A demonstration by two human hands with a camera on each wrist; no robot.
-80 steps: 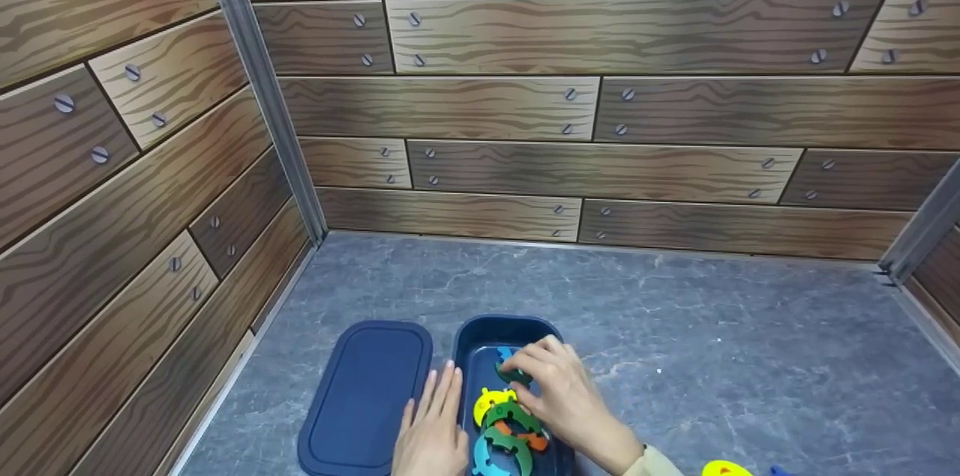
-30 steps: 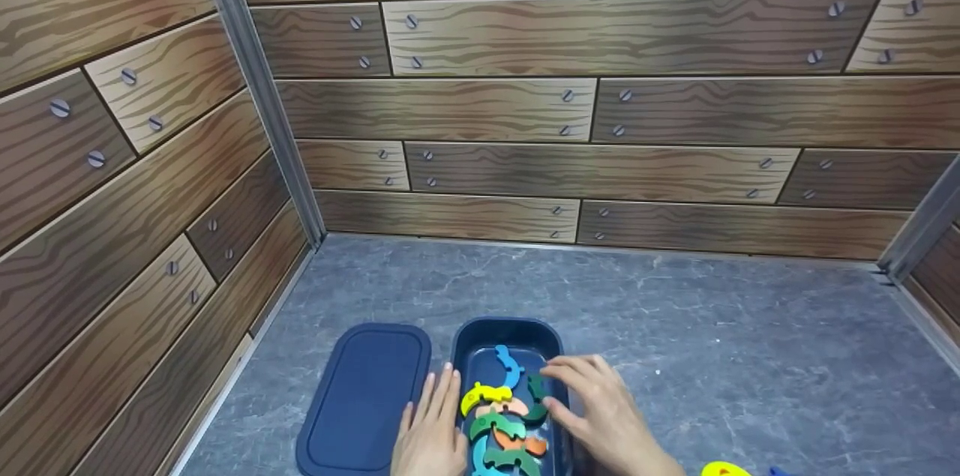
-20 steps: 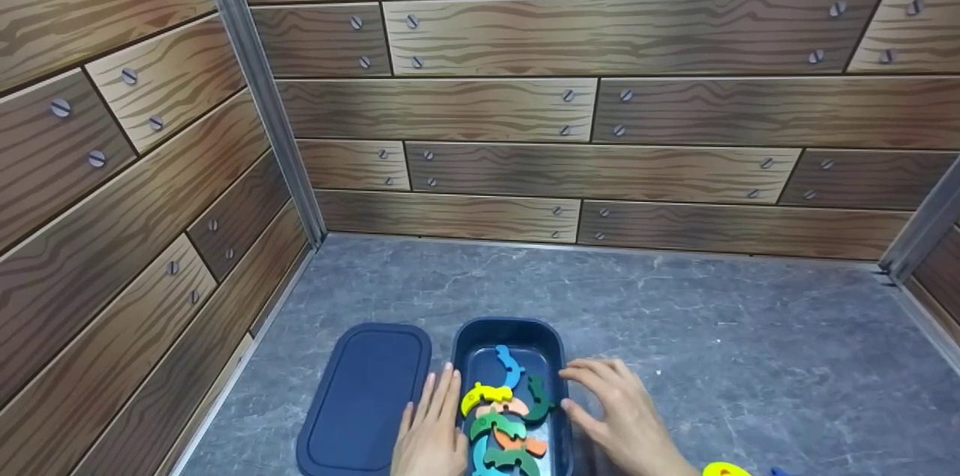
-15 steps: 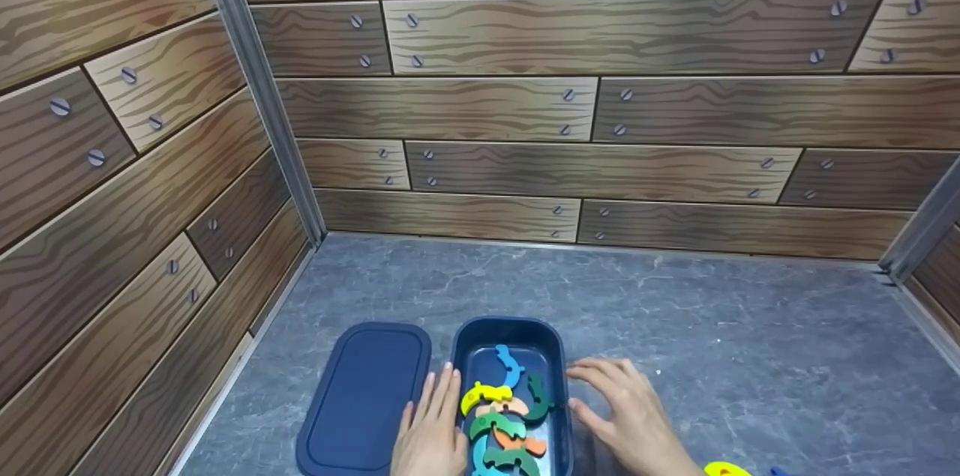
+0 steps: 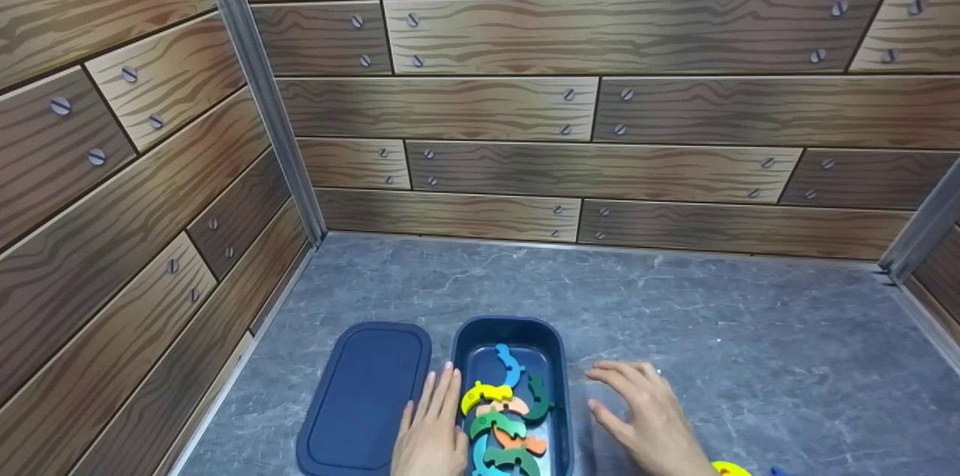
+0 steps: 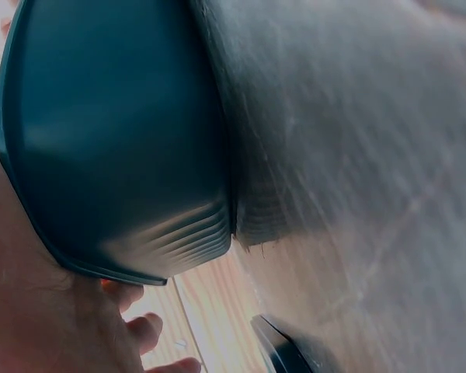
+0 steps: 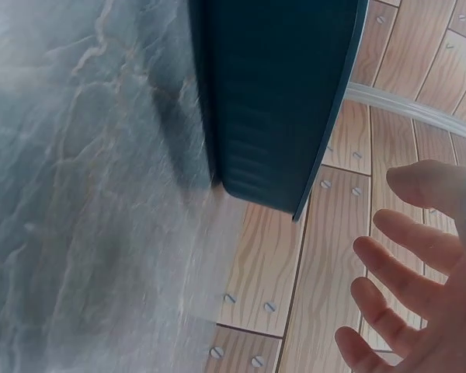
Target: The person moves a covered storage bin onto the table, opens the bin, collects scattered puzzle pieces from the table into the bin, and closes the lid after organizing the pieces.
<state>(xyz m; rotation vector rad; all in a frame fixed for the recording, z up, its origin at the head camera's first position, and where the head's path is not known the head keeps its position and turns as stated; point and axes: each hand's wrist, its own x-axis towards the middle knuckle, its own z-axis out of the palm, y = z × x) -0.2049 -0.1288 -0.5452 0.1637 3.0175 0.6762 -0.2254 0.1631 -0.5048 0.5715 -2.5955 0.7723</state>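
A dark blue box holds several colourful animal-shaped puzzle pieces. A blue piece lies at its far end, with a dark green piece by the right wall. Nearer are a yellow piece, a pale orange one, an orange one and green ones. My left hand rests against the box's left side, fingers straight. To the right of the box, my right hand hangs apart from it, fingers spread and relaxed. Nothing shows in that hand in the right wrist view.
The flat blue lid lies left of the box on the grey marbled table. At the bottom right edge a yellow piece and a blue piece are partly visible. Wood-patterned walls surround the table.
My right hand has let go of the dark green piece by the box's right wall and moved out to the right. The yellow piece has shifted left inside the box. My left hand stays put.
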